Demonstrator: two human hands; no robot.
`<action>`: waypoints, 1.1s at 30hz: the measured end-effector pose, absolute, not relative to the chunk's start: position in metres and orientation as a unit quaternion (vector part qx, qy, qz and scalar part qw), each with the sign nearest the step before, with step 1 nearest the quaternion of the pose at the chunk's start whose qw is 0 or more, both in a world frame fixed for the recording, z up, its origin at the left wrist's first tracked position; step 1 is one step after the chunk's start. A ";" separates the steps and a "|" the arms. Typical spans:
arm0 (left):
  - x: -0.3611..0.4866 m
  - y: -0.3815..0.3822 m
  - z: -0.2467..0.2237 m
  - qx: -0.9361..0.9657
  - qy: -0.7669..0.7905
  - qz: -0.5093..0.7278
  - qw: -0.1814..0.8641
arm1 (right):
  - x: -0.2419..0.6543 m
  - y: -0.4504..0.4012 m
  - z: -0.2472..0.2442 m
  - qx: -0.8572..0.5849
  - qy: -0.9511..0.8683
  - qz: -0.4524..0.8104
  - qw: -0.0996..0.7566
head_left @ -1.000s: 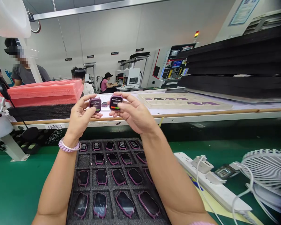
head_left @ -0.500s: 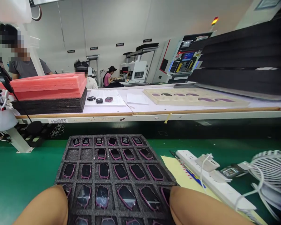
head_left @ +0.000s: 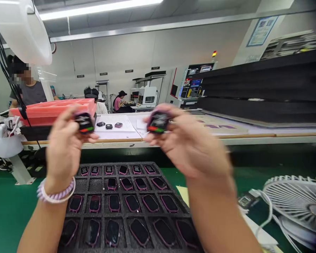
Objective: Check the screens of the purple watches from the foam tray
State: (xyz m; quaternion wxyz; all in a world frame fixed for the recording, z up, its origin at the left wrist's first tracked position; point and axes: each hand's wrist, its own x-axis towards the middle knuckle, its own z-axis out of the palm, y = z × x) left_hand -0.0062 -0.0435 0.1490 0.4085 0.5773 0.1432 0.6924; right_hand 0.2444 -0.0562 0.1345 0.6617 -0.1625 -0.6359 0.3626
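Both hands are raised over the far part of a black foam tray (head_left: 94,184). My left hand (head_left: 65,140), with a lilac-and-white band on the wrist, grips a small watch body (head_left: 84,123) whose lit screen faces me. In my right hand (head_left: 184,140), blurred by motion, is another watch body (head_left: 158,122) with a lit screen showing red and green. Rows of purple-framed watch bodies (head_left: 114,203) lie in the tray's compartments, and two compartments in the second row from the back, at the left, hold none.
Beyond the tray runs a raised shelf (head_left: 137,140) with red foam (head_left: 55,110), several small watch bodies on paper and stacked black trays (head_left: 265,88). A white fan (head_left: 300,203) stands at the right, a lamp at the left. People sit or stand farther back.
Both hands have come up into view, each with a watch body. The view has tilted upward, showing more ceiling and less of the near tray.
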 end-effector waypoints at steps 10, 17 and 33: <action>0.029 -0.005 0.108 0.637 0.235 0.582 0.447 | 0.212 -0.004 0.103 -0.184 -0.596 0.562 0.543; 0.030 0.000 0.103 0.648 0.224 0.583 0.437 | 0.214 -0.002 0.103 -0.187 -0.600 0.553 0.546; 0.031 -0.004 0.104 0.645 0.249 0.579 0.433 | 0.213 0.002 0.099 -0.214 -0.597 0.532 0.561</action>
